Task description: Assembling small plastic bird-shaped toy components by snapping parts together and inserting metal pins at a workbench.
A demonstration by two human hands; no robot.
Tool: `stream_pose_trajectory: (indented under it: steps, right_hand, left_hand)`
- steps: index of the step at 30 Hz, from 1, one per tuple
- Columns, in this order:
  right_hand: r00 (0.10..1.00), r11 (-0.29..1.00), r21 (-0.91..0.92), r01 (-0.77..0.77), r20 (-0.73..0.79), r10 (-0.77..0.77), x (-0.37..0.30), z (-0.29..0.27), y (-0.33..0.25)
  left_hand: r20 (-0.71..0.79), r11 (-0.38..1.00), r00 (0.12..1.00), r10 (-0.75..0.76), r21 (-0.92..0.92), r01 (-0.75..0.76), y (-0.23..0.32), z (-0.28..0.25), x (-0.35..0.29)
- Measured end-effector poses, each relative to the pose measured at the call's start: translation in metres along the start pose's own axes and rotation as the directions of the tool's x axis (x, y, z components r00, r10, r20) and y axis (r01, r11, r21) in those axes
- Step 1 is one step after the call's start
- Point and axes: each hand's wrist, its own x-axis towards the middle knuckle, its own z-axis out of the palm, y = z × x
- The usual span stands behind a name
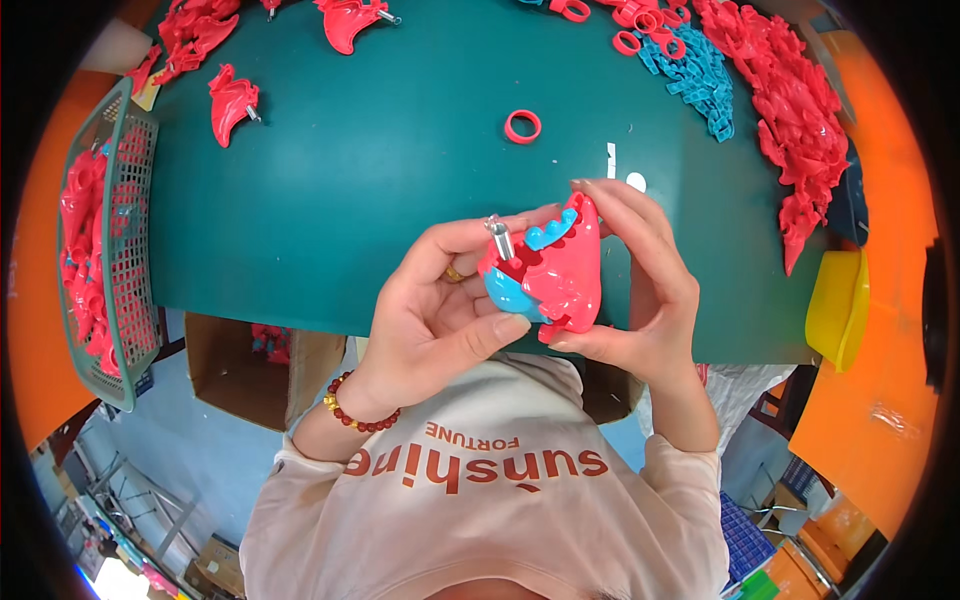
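Note:
Just over the near edge of the green table, both hands hold a glossy red plastic toy part (565, 285) between them. My left hand (425, 315) grips its left side, thumb below and fingers partly hidden behind. My right hand (660, 290) pinches the right side, fingertips at the top and thumb at the bottom. A light-blue scalloped strip (552, 231) sits along the part's upper opening. Lower left on it is a rounded blue piece (508, 292). A shiny metal cylinder (501, 242) with a looped end sticks up beside my left fingers.
A red ring (523, 127) lies on the green table (380, 190). Red pieces with metal ends (233, 105) rest at far left. Red shells (790, 120) and blue pieces (700, 85) are heaped at far right. A green basket (135, 230) stands left, a yellow container (838, 305) right.

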Motion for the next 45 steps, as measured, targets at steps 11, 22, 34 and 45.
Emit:
stream_pose_trajectory:
  steps: [11, 22, 34, 45]
  right_hand:
    - [0.999, 0.999, 0.018, 0.035, 0.003, -0.035, 0.001, -0.002, 0.003]
    - [1.000, 1.000, -0.017, 0.004, 0.025, -0.004, 0.004, -0.002, -0.001]
    - [0.940, 0.850, 0.401, -0.342, 0.150, 0.307, 0.003, -0.003, 0.000]
    - [0.857, 0.648, 0.562, -0.514, 0.307, 0.414, 0.007, -0.002, 0.006]
  left_hand:
    - [0.069, 0.978, 0.993, 0.099, 0.180, -0.110, -0.003, -0.001, 0.000]
    - [0.015, 0.982, 0.993, 0.117, 0.149, -0.118, -0.006, 0.002, 0.002]
    - [0.030, 0.966, 0.995, 0.095, 0.239, -0.099, -0.001, 0.005, -0.002]
    - [0.059, 0.806, 0.994, 0.089, 0.583, -0.107, 0.000, -0.003, -0.002]
